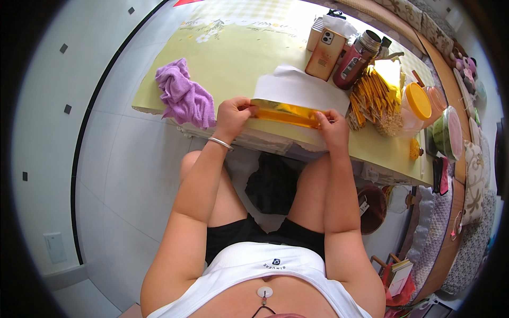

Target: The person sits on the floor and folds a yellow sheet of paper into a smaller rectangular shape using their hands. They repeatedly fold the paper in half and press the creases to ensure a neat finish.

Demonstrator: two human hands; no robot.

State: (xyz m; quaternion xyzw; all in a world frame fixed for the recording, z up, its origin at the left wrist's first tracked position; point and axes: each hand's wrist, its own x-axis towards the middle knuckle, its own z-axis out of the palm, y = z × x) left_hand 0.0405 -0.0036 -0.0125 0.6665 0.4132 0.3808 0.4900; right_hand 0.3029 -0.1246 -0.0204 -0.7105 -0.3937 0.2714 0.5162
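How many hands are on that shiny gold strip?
2: the left hand pinches the left end of the gold strip, and the right hand pinches its right end.

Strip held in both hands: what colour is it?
The strip is shiny gold; head view.

White top (pixel 289 257), black shorts (pixel 299 233), silver bangle (pixel 220 143), round pendant (pixel 264 292).

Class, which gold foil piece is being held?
The long shiny gold foil strip, pinched by the left hand and right hand; the other gold foil pieces are bunched together.
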